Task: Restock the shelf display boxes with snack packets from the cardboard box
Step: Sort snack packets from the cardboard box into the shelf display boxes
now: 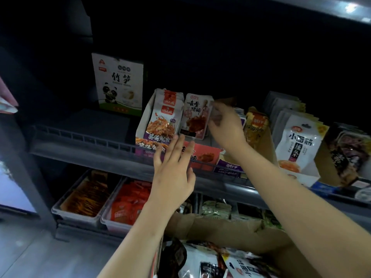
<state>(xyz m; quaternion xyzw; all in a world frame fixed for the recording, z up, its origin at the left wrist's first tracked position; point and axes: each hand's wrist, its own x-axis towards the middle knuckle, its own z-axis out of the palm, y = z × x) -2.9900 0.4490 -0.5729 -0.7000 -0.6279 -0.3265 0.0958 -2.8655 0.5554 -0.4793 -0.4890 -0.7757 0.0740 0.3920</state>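
Observation:
A white and pink snack packet [195, 115] stands upright in a pink display box [204, 155] on the dark shelf. My right hand [224, 125] pinches the packet's right edge from the side. Just below and left of it, my left hand [172, 169] hovers in front of the pink box with fingers spread and nothing in it. The brown cardboard box [230, 231] sits low at the bottom, with several loose packets [210, 263] inside.
A purple display box of shredded-squid packets [160, 121] stands left of the pink one. Further right are yellow packets [257, 125] and white noodle-snack packets [299, 141]. A panda carton [118, 83] stands at the back left. Grey bins [84, 197] fill the lower shelf.

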